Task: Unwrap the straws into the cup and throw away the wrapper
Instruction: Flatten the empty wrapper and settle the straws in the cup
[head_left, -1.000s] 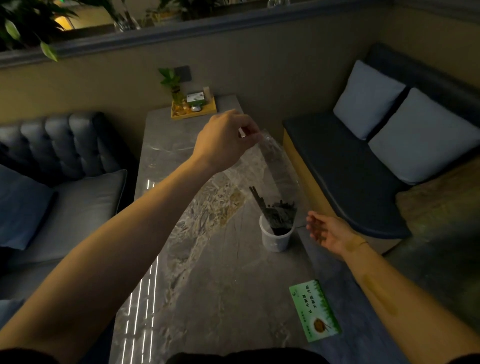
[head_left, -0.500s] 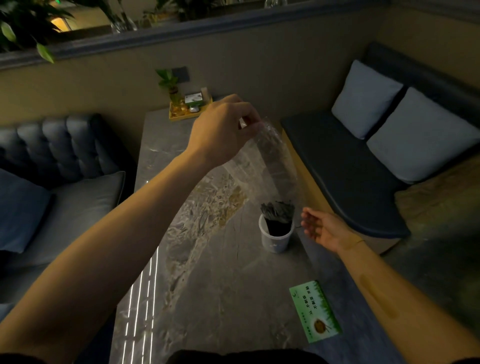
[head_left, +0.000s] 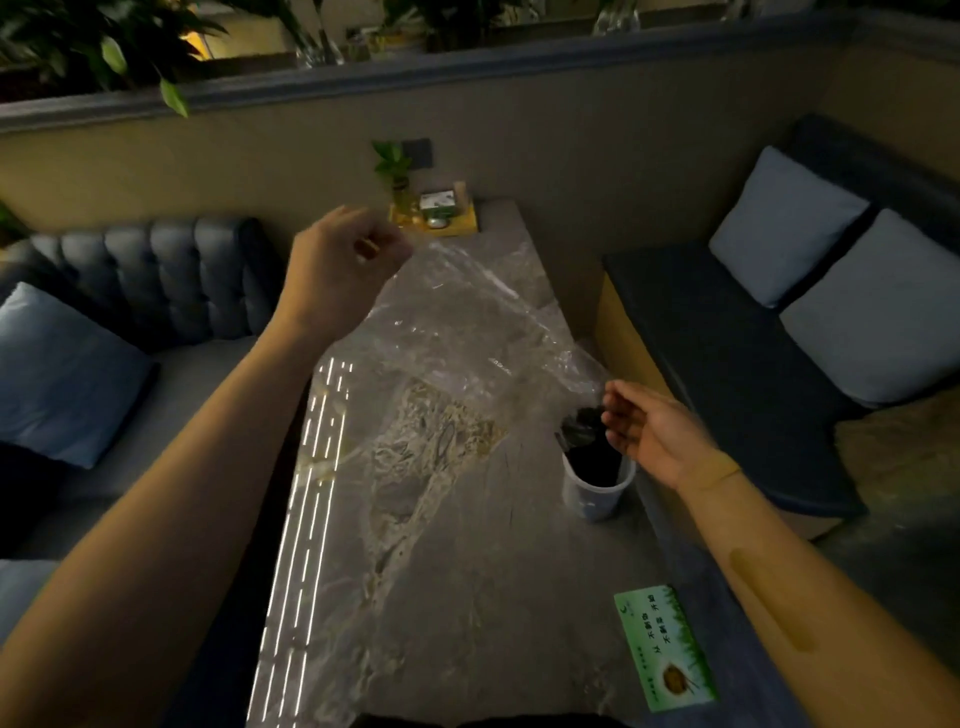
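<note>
Our right hand (head_left: 654, 431) hangs with the fingers loosely spread and the palm turned inward, gripping nothing, just above and beside the white translucent plastic cup (head_left: 595, 491). Our left hand (head_left: 337, 270) is raised and curled closed, pinching the top of the clear crinkled plastic wrapper (head_left: 467, 332), which drapes from that hand down toward the cup's mouth.

Nearest to us from the cup lies one flat green rectangular card (head_left: 665, 647) printed with rows of Chinese characters and a round yellow picture; the characters are too blurred to read with confidence. The cup stands on the grey veined stone-look table (head_left: 467, 571), near its right edge, and holds a bundle of dark straws (head_left: 584, 431) whose tips rise above the rim; we cannot count them. The wrapper's lower end reaches the straw tips.

Beyond the cup, at the table's far end, sits one yellow rectangular tray (head_left: 447, 221) with a small green leafy plant (head_left: 392, 161) and a little green-and-white box (head_left: 437, 201). Right of the cup, two pale cushions (head_left: 784, 223) rest on a dark bench. Left of it, a grey tufted sofa (head_left: 156, 275) carries one blue cushion (head_left: 57, 374).
</note>
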